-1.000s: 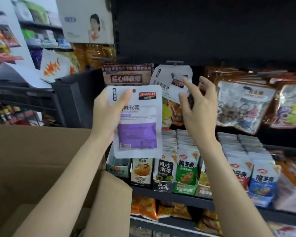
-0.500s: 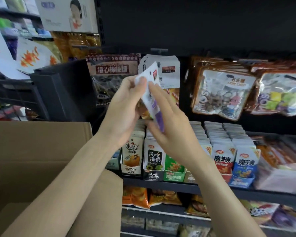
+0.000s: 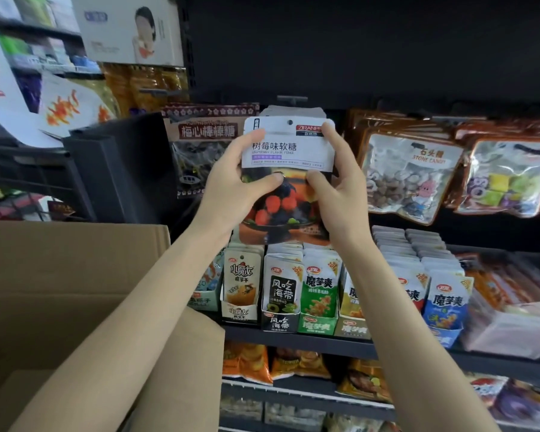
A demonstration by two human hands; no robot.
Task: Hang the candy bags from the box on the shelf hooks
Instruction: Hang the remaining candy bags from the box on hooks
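I hold a raspberry candy bag (image 3: 289,154) upright in front of the shelf, its printed front toward me, white top with a round hang hole and a berry picture below. My left hand (image 3: 237,182) grips its left edge, thumb across the front. My right hand (image 3: 337,185) grips its right edge, forefinger on the top corner. Right behind it several bags of the same kind (image 3: 293,111) hang from a shelf hook (image 3: 292,99). The open cardboard box (image 3: 75,275) stands low at my left.
Plum lollipop bags (image 3: 206,151) hang to the left of the hook, stone candy bags (image 3: 409,173) to the right. Below, a shelf (image 3: 293,339) carries display boxes of snack packets. A dark crate (image 3: 119,169) stands left of the shelf.
The bag was held by my left hand with its purple back toward me, then turned edge-on between both hands. Now its front faces me and both hands grip it before the hook.
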